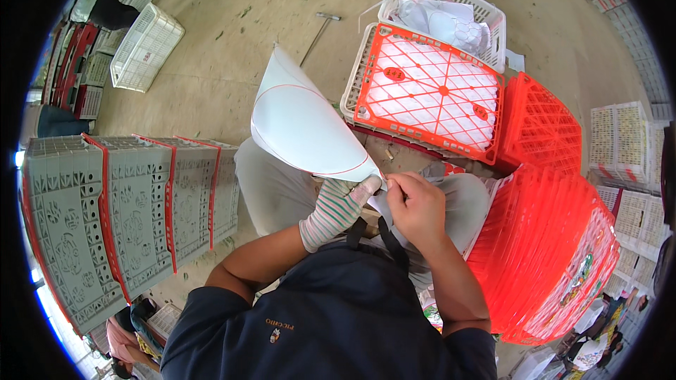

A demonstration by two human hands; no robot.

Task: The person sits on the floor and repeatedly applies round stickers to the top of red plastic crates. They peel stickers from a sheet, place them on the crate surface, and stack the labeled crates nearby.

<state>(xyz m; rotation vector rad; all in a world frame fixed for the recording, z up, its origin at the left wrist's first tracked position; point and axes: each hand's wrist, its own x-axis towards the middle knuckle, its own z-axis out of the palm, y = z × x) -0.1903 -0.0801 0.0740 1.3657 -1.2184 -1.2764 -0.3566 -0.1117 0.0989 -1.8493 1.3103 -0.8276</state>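
Note:
A white sheet [306, 126] with thin red lines is curled into a cone shape above my lap. Its wide part points up and to the left, and its narrow end meets my hands. In a knit glove with green and pink stripes, my left hand [340, 208] grips that narrow end. Bare and close beside it, my right hand [420, 206] pinches the tip between thumb and fingers. Exactly what lies between those fingertips is hidden. Beneath my hands, a dark strap [388, 240] crosses my lap.
Ahead, a red plastic lattice lid [443, 89] tops a white crate with pale padding; a white basket [499, 21] behind holds sheets. Stacked red lids [533, 253] rise at my right, grey crates [137, 211] at my left. A T-handled metal rod [317, 37] lies on the floor. People work nearby.

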